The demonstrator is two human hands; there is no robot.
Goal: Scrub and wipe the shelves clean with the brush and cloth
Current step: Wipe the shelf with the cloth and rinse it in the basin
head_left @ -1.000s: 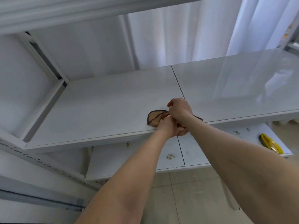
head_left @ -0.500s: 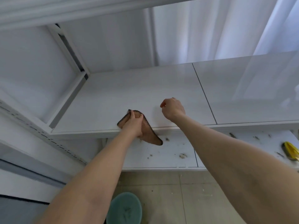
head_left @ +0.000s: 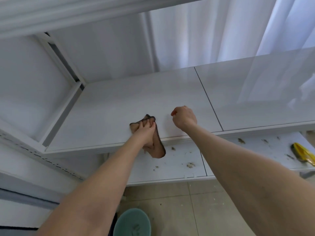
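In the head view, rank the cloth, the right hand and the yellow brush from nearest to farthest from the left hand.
1. The cloth, held in the left hand.
2. The right hand, just to its right.
3. The brush, far right on the lower shelf.

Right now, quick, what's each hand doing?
Left hand: holding the cloth at the shelf edge.
Right hand: closed, fingers curled, nothing seen in it.
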